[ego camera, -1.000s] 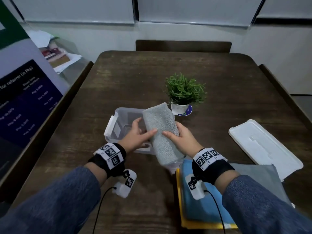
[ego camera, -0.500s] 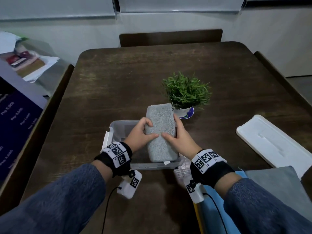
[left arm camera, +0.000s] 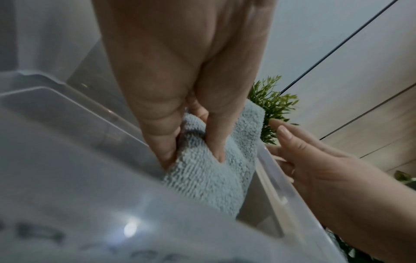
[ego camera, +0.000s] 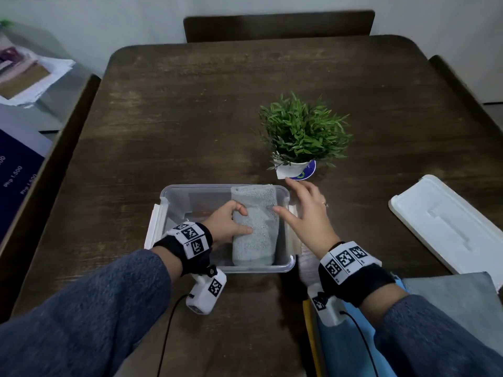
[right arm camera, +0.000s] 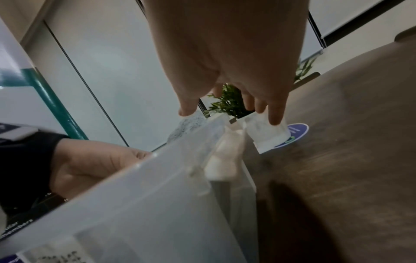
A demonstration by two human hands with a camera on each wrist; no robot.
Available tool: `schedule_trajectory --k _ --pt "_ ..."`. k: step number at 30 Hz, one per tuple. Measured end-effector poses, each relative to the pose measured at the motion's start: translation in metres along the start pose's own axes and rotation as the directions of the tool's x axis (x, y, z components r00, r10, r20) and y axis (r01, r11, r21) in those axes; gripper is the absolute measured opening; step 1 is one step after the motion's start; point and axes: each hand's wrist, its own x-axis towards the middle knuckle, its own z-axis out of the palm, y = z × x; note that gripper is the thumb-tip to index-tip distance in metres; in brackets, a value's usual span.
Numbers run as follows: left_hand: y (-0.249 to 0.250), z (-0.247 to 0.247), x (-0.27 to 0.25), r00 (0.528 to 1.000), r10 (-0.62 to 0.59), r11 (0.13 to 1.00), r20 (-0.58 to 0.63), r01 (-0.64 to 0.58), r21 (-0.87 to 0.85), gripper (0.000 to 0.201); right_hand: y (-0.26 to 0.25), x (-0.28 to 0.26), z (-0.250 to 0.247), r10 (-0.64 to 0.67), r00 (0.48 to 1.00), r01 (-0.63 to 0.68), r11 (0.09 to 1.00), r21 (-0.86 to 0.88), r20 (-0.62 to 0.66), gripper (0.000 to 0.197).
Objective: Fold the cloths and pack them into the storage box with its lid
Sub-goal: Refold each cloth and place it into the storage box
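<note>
From where I sit, the main risk is the folded grey terry cloth (ego camera: 254, 227) springing open once pressure comes off it; it stands a little proud of the rim at the far end of the clear plastic storage box (ego camera: 196, 191), low centre of the head view, and a bulge there could keep the flat white lid (ego camera: 446, 227), lying well apart at the right edge of the frame, from seating; I would also watch the box sliding on the dark wooden table (ego camera: 190, 118), since nothing pins it, and the small potted green plant (ego camera: 302, 134) just beyond the box's far right corner, which a careless reach could tip.

My left hand (ego camera: 228, 223) is inside the box, fingers curled into the cloth's left side and thumb pressed on its top, so it has a real grip, as the left wrist view confirms; my right hand (ego camera: 307, 210) is spread wide, fingers straight, holding nothing; its thumb tip reaches the cloth's right edge, and I cannot tell whether the fingers touch the rim.

The cloth lies along the right half of the box; the left half is bare; more cloths, blue (ego camera: 343, 349) and grey (ego camera: 451, 303), wait unfolded at the lower right.
</note>
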Motion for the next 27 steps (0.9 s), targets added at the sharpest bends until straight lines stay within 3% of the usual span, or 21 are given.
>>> schedule_trajectory --k 4,7,11,14,18,21,27 --pt "-0.006 0.01 0.01 0.989 -0.129 0.99 0.07 0.132 -0.046 0.035 0.012 -0.004 0.006 0.102 0.972 -0.133 0.981 0.141 0.211 0.077" --pt "-0.008 0.015 0.018 0.977 -0.201 0.979 0.065 0.199 0.043 0.041 0.015 -0.008 0.007 0.1 0.947 -0.171 0.962 0.214 0.305 0.075" --pt "-0.004 0.013 0.022 0.941 -0.328 0.883 0.085 0.274 0.381 0.08 0.02 -0.007 0.01 0.099 0.952 -0.18 0.947 0.266 0.291 0.072" --pt "0.0 0.008 0.022 0.938 -0.341 0.823 0.067 0.263 0.503 0.09 0.022 -0.007 0.013 0.086 0.96 -0.161 0.947 0.277 0.265 0.072" --pt "0.002 -0.002 0.02 0.917 -0.396 0.816 0.047 0.327 0.477 0.085 0.025 -0.007 0.015 0.086 0.965 -0.154 0.949 0.275 0.246 0.071" --pt "0.0 -0.002 0.019 0.852 -0.5 0.8 0.157 0.386 0.459 0.101 0.027 -0.007 0.018 0.085 0.97 -0.15 0.947 0.286 0.229 0.071" --pt "0.005 0.012 0.02 0.779 -0.549 0.757 0.301 0.312 0.574 0.105 0.031 -0.006 0.021 0.064 0.971 -0.131 0.948 0.291 0.229 0.072"
